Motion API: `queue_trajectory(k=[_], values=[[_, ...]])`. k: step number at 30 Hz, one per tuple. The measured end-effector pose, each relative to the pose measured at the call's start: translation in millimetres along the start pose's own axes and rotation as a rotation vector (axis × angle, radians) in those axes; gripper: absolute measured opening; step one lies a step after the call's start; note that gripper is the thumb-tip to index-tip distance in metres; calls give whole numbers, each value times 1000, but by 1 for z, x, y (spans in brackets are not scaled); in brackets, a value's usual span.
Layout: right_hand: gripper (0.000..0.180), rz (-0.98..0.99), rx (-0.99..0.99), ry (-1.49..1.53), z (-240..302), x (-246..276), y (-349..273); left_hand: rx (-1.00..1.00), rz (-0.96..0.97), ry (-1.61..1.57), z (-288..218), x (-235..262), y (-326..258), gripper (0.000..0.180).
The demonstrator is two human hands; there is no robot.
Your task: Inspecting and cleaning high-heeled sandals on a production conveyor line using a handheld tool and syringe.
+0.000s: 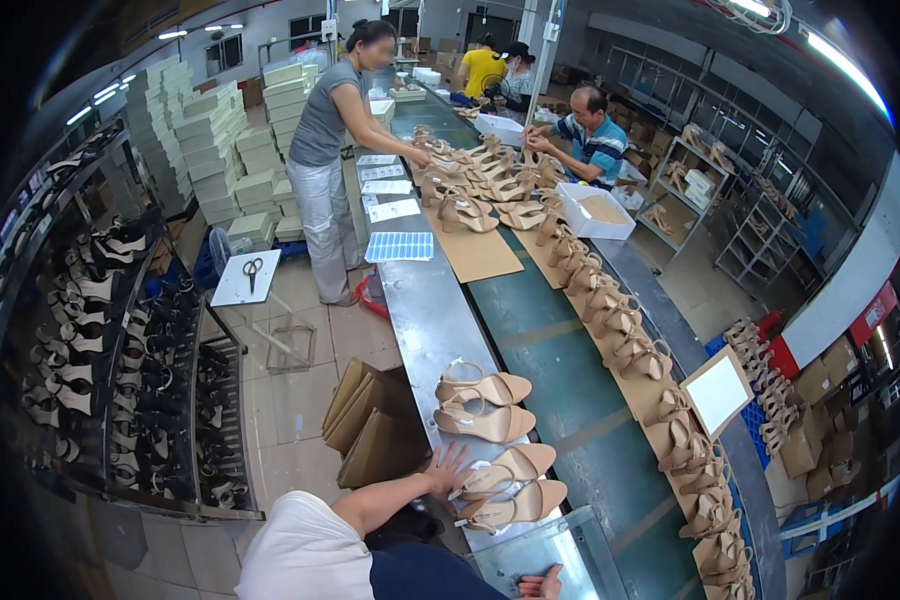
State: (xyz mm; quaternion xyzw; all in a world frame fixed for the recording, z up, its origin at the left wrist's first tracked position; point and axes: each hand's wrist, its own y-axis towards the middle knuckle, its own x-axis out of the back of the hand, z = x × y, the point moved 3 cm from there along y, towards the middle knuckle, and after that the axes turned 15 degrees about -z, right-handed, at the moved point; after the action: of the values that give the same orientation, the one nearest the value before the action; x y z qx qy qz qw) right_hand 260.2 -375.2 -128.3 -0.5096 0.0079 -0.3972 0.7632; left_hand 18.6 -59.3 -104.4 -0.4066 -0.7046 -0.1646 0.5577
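Observation:
My left hand reaches out from a white sleeve, fingers spread, to the steel edge of the line. It touches the strap end of a beige wedge sandal. A second sandal lies just below that one, and two more lie a little farther up. Only the curled fingers of my right hand show at the lower edge, beside a clear glossy panel. I see nothing in that hand.
A green belt runs away from me with a long row of beige sandals along its right side. A standing person in grey and a seated person in stripes handle sandals farther up. A shoe rack stands left, with brown card sheets below.

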Motion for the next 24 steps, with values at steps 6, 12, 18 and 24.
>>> queue_trajectory(k=[6,12,18,24], values=[[98,-10,29,22,3,0,-3,7,21,33,-2,4,2,127],[97,-37,6,11,5,-1,-4,21,50,77,-2,2,1,138],[97,-23,10,16,1,-1,0,1,2,27,-5,8,-2,126],[95,7,22,5,0,-3,3,18,-1,23,-2,5,-3,127]])
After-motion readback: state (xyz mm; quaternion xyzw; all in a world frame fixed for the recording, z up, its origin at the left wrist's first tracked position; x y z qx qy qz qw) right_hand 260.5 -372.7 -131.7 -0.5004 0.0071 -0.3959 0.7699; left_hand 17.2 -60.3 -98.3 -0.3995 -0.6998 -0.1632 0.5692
